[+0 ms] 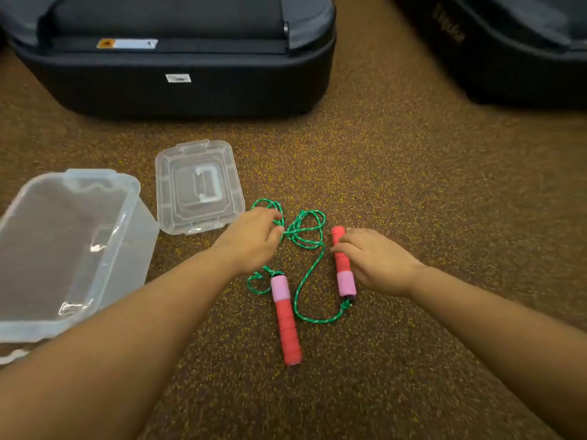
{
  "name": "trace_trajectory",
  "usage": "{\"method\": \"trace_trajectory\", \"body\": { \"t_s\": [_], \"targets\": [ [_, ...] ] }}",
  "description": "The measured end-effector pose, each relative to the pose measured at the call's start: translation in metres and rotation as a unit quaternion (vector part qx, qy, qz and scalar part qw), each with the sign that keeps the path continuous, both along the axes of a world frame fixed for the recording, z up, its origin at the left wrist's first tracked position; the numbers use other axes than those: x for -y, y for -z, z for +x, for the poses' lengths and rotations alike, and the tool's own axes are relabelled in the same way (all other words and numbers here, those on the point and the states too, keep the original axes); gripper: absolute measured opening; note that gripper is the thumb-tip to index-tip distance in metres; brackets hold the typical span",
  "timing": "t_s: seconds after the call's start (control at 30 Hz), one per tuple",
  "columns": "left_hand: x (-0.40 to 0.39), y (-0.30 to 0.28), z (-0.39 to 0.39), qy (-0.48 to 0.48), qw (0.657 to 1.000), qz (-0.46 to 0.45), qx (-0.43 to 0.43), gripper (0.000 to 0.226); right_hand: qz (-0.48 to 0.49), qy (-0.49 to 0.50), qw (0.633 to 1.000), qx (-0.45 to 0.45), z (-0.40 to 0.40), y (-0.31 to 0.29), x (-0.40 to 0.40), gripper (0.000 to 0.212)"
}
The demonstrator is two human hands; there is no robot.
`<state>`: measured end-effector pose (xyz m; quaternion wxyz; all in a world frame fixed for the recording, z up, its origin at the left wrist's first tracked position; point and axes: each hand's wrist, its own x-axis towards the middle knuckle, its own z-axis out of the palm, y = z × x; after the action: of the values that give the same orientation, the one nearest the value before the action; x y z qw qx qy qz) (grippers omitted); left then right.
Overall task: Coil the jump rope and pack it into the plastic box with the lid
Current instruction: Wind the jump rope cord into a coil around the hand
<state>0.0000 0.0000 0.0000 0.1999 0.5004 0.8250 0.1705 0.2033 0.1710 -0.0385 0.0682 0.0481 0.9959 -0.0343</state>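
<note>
Hands work a green braided cord on speckled carpet: left hand pinches tangled loops, right hand closes round one red-and-pink foam handle; clear plastic box lies left, nearer the left hand.

Brown speckled floor with two dark cases behind.

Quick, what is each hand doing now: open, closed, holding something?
Left hand: closed, pinching the green rope.
Right hand: closed on one handle, which lies on the floor.
</note>
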Motion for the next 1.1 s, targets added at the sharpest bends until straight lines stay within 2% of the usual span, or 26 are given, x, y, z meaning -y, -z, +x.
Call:
{"method": "trace_trajectory", "body": {
  "t_s": [0.1, 0.2, 0.27, 0.43, 0.53, 0.6, 0.7, 0.8, 0.93, 1.03, 1.1],
  "targets": [
    [0.004, 0.008, 0.007, -0.003, 1.000, 0.002, -0.008, 0.038, 0.075, -0.027, 0.993, 0.087, 0.006, 0.010, 0.000, 0.052],
    [0.011, 0.009, 0.016, 0.001, 1.000, -0.010, -0.005, 0.039, 0.142, -0.061, 0.968, 0.199, 0.007, 0.012, 0.007, 0.064],
    [0.016, 0.008, 0.019, 0.007, 1.000, -0.005, -0.011, 0.039, 0.160, -0.078, 0.956, 0.233, 0.004, 0.015, 0.012, 0.063],
    [0.027, 0.011, 0.020, 0.012, 1.000, -0.011, -0.002, 0.039, 0.205, -0.115, 0.942, 0.240, -0.005, 0.027, 0.017, 0.045],
    [0.032, 0.012, 0.017, 0.014, 1.000, -0.019, -0.003, 0.039, 0.199, -0.114, 0.947, 0.225, -0.006, 0.029, 0.017, 0.039],
    [0.034, 0.012, 0.014, 0.014, 1.000, -0.020, -0.002, 0.039, 0.146, -0.073, 0.963, 0.213, -0.003, 0.027, 0.019, 0.038],
    [0.034, 0.011, 0.009, 0.005, 1.000, -0.012, 0.010, 0.039, 0.008, 0.036, 0.988, 0.148, 0.001, 0.018, 0.022, 0.034],
    [0.029, 0.006, 0.007, -0.011, 0.999, 0.011, 0.039, 0.037, -0.116, 0.152, 0.978, 0.083, -0.001, 0.005, 0.027, 0.032],
    [0.024, 0.004, 0.005, -0.059, 0.987, 0.010, 0.147, 0.040, -0.314, 0.314, 0.896, 0.020, -0.010, -0.013, 0.032, 0.026],
    [0.024, 0.006, 0.004, -0.095, 0.964, 0.000, 0.249, 0.041, -0.460, 0.388, 0.798, -0.020, -0.016, -0.027, 0.036, 0.020],
    [0.023, 0.003, 0.006, -0.105, 0.947, -0.002, 0.302, 0.044, -0.536, 0.401, 0.741, -0.054, -0.018, -0.037, 0.040, 0.017]
  ]
}}
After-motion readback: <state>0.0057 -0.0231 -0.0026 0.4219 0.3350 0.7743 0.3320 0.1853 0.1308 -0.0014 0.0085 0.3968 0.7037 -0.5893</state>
